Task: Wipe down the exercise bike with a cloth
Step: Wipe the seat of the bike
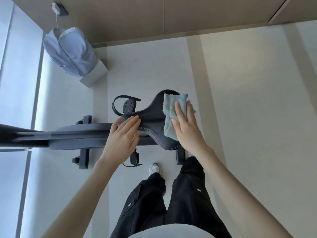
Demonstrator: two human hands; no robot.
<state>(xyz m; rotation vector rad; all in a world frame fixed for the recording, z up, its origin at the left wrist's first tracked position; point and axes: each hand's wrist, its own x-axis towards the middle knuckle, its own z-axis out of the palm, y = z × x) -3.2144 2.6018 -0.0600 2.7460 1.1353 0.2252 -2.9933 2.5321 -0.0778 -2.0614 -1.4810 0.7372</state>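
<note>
1. Dark grey exercise bike point(77, 134) on pale floor point(240, 117), long axis left–right across view; black padded saddle point(152, 115) nose pointing left.
2. Left hand point(123, 136) flat, fingers straight, resting on saddle nose.
3. Right hand point(185, 124) flat, pressing light-blue terry cloth point(169, 114) onto saddle's wide rear.

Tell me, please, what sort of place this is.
Probably a room in a home, not a gym: a single exercise bike stands on a pale floor, a light blue shirt hangs beside a tall window, and beige panels line the wall.
</note>
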